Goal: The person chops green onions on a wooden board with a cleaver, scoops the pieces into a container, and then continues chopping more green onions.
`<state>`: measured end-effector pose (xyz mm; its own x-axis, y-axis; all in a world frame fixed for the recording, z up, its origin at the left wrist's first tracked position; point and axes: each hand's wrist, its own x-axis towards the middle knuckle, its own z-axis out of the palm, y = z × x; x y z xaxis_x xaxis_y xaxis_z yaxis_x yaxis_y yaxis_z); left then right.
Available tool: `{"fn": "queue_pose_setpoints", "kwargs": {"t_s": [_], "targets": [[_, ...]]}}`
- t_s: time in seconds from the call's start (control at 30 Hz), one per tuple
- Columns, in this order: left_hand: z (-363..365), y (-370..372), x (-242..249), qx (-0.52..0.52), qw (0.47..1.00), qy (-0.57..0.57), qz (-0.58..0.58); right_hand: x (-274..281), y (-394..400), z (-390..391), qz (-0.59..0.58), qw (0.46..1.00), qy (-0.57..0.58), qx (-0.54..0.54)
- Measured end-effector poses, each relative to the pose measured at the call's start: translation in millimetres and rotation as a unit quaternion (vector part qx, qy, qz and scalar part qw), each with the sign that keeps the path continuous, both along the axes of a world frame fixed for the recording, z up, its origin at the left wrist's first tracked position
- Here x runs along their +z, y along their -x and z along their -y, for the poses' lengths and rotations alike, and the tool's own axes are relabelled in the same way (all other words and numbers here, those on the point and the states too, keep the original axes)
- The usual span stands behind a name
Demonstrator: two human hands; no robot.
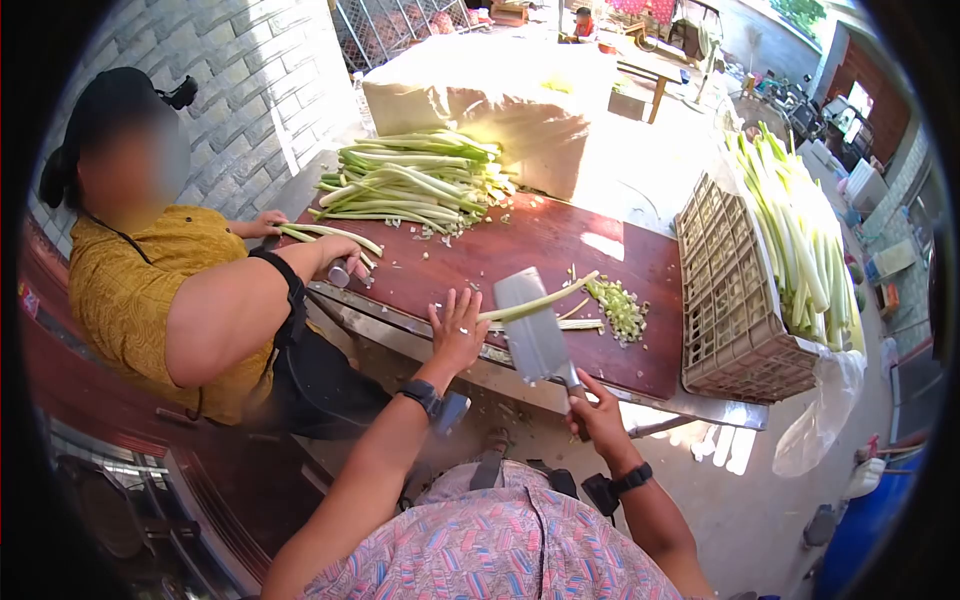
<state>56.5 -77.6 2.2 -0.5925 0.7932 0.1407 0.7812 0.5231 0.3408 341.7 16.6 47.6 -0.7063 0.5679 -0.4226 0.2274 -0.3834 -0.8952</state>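
Observation:
My right hand [604, 420] grips the dark handle of a cleaver [530, 338], its broad blade pointing up and left over the table's front edge. A long green onion stalk [575, 287] slants up to the right, partly hidden behind the blade. At the stalk's lower end is my left hand [458, 332], fingers stretched and spread, with the stalk running to the palm's side. Another pale stalk [582, 324] lies below it on the reddish-brown table [430, 272]. Right of the blade sits a small heap of chopped green onion [622, 308].
A co-worker in a yellow shirt [170, 300] stands at left, a knife handle [341, 271] in one hand and stalks by the other. Behind are piled green onions [410, 185] and a covered block [470, 95]. A plastic crate [735, 285] of green onions occupies the right end.

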Motion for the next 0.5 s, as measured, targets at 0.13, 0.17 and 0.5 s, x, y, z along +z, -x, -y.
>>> {"fn": "queue_pose_setpoints", "kwargs": {"t_s": [0.13,0.17,0.5], "targets": [[-1,0,-1,-0.012,0.999,-0.014,-0.032,-2,-44,-4,0.006,0.995,-0.016,-0.097],[-1,-1,-1,-0.015,0.999,-0.014,-0.03,2,-54,-3,0.013,0.99,-0.03,-0.135],[-17,-6,6,-0.145,0.975,-0.142,-0.093,38,-99,17,0.075,0.948,-0.119,-0.284]]}}
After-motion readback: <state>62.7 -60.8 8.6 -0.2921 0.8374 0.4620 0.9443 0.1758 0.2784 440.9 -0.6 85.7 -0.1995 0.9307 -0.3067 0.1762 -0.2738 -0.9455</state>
